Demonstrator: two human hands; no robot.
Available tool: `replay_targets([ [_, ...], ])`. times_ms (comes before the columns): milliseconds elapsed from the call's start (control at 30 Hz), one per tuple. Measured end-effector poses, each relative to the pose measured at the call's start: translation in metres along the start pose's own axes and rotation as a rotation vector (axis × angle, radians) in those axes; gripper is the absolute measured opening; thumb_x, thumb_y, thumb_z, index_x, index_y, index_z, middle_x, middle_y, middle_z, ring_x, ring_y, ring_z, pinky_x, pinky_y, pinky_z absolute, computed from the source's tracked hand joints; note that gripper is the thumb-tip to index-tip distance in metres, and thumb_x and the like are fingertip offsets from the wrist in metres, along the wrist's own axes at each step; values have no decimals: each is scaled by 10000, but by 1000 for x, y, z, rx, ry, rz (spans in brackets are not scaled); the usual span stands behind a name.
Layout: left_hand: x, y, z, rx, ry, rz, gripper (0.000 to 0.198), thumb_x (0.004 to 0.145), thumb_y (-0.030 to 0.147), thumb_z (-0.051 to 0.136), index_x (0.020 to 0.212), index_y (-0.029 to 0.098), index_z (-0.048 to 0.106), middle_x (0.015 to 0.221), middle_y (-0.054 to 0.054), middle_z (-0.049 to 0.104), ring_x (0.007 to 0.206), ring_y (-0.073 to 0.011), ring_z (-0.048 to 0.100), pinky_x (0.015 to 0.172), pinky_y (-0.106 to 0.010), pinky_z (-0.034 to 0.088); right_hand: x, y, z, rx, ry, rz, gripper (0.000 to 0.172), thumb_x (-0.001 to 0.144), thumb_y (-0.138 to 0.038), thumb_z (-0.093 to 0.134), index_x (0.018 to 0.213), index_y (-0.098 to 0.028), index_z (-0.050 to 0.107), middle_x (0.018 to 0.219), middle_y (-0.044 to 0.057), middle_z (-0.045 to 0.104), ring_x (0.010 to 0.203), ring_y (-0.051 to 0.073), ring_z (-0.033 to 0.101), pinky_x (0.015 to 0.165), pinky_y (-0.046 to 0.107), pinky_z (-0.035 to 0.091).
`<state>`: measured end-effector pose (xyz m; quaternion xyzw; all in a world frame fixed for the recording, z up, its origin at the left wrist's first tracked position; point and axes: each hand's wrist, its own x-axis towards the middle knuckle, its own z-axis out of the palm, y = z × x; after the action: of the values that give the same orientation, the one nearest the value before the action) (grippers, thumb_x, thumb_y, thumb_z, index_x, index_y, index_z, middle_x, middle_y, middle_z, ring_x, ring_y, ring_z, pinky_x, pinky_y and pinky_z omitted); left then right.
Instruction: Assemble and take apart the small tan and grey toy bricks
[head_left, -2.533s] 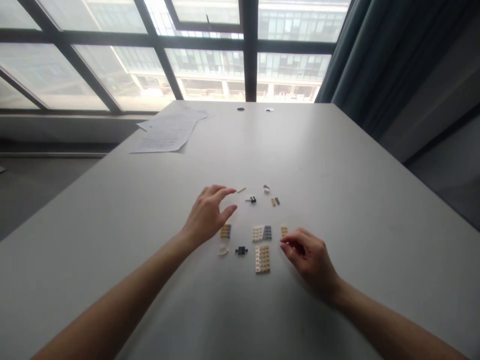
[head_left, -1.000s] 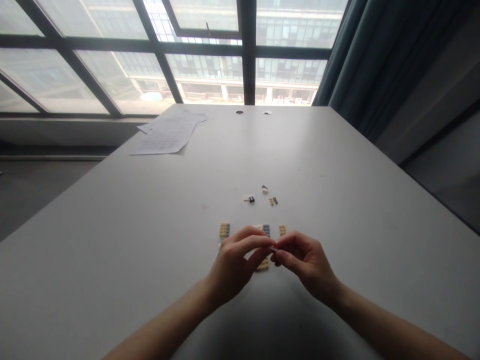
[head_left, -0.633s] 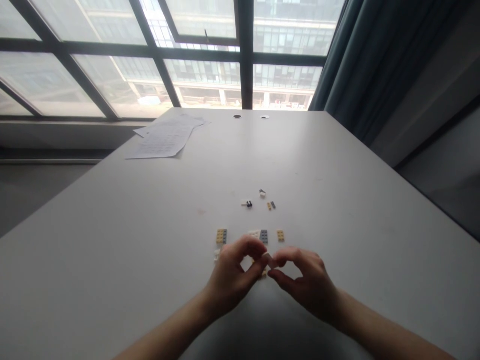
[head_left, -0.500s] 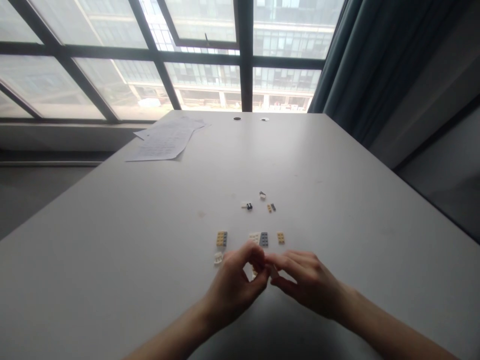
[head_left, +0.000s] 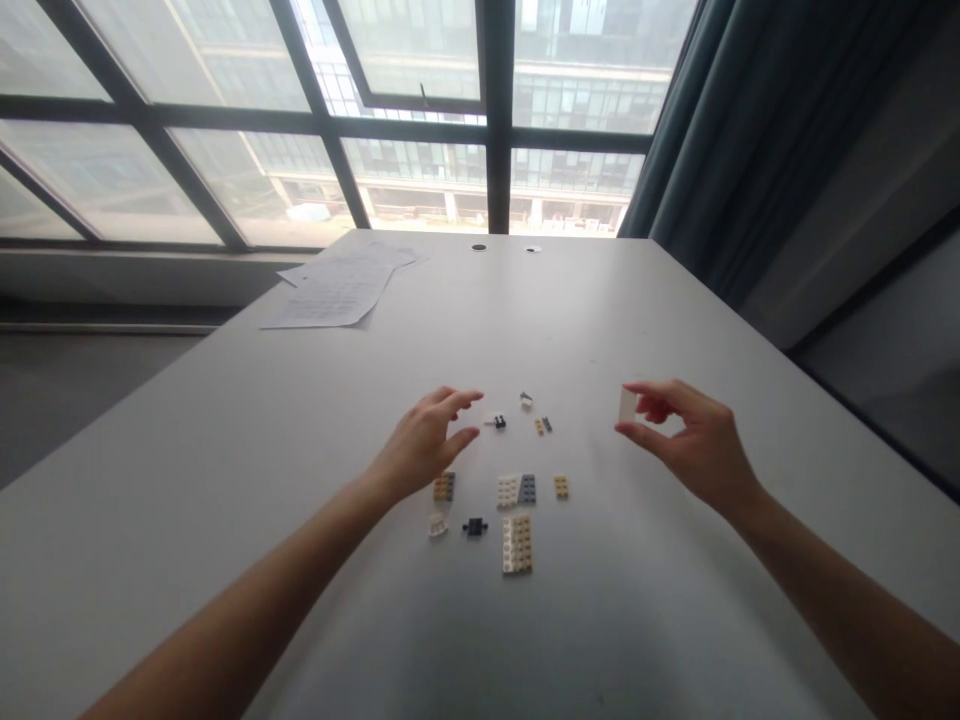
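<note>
White brick [head_left: 627,405] pinched by the right hand [head_left: 697,445]
It is held up above the tabletop [head_left: 675,300], right of the little bricks [head_left: 516,530]. The left hand [head_left: 424,450] reaches forward, fingers [head_left: 457,400] loose, holding nothing.

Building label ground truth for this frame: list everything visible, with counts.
small plastic building plates: roughly ten, tan/white/grey/black, loose at table centre
white plastic plate: one, white, held above table, right side
printed paper sheets: few, white, far-left table edge
round cable holes: two, one dark, one white, far edge
white table: one, white, foreground
grey curtain: one, grey, right of window
left hand: one, open, beside loose plates
right hand: one, pinching white plastic plate
</note>
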<state>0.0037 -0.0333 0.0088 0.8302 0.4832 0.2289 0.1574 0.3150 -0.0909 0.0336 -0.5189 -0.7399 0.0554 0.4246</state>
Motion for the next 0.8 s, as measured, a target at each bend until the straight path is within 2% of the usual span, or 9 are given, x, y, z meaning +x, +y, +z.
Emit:
replay_targets([
  [67, 21, -16, 8, 97, -84, -54, 388, 841, 248, 560, 1228, 225, 583, 1154, -61, 598, 906, -178, 613, 857, -319, 487, 8, 12, 9, 56, -69, 120, 312, 760, -307, 749, 1042, -199, 670, 801, 14, 634, 662, 151, 572, 635, 286, 496],
  [133, 35, -23, 20, 126, -108, -66, 318, 831, 246, 560, 1133, 234, 658, 1114, -59, 616, 930, -195, 617, 870, -324, 481, 6, 19, 26, 84, -203, 188, 315, 745, -279, 749, 1042, -199, 682, 824, 16, 634, 667, 146, 565, 652, 287, 495],
  [267, 42, -24, 36, 144, -104, -53, 218, 836, 284, 558, 983, 277, 720, 1059, -33, 632, 953, -206, 611, 871, -329, 473, -5, 25, 61, 69, -408, 260, 317, 745, -230, 722, 1061, -203, 698, 883, 34, 635, 715, 152, 570, 704, 294, 484],
  [367, 40, -26, 36, 159, -85, -56, 201, 854, 271, 532, 934, 254, 716, 1045, -34, 632, 930, -202, 611, 844, -325, 476, -8, 25, 71, 19, -443, 247, 336, 738, -203, 707, 1074, -202, 700, 872, 35, 621, 732, 160, 557, 745, 305, 468],
  [500, 32, -29, 28, 192, -53, -69, 196, 879, 236, 495, 918, 188, 681, 993, -63, 625, 897, -211, 603, 826, -337, 478, -5, 29, 71, 8, -471, 230, 355, 727, -228, 720, 1081, -214, 700, 882, 37, 598, 798, 179, 561, 775, 304, 456],
  [567, 26, -18, 21, 208, -41, -61, 182, 886, 217, 491, 928, 170, 662, 987, -75, 617, 914, -220, 588, 847, -354, 469, -5, 33, 70, 30, -498, 219, 368, 729, -245, 725, 1094, -211, 693, 901, 41, 593, 812, 180, 566, 783, 301, 458],
  [667, 16, 16, 17, 215, -23, 51, 168, 908, 203, 484, 986, 182, 631, 1016, -68, 606, 951, -215, 557, 867, -348, 452, -6, 37, 69, 64, -506, 199, 365, 736, -252, 724, 1097, -209, 688, 921, 44, 596, 822, 178, 568, 784, 293, 461],
  [733, 14, 42, 22, 226, -37, 145, 166, 924, 200, 467, 983, 191, 622, 1009, -62, 606, 943, -212, 548, 863, -351, 445, -8, 37, 69, 70, -485, 188, 327, 742, -241, 717, 1068, -218, 696, 927, 40, 601, 824, 176, 566, 784, 290, 458],
  [800, 16, 61, 32, 233, -111, 155, 151, 919, 198, 479, 951, 183, 626, 980, -64, 612, 930, -214, 554, 839, -340, 449, -10, 35, 70, 63, -453, 183, 285, 752, -234, 706, 1036, -223, 702, 932, 36, 606, 824, 174, 564, 783, 290, 454],
])
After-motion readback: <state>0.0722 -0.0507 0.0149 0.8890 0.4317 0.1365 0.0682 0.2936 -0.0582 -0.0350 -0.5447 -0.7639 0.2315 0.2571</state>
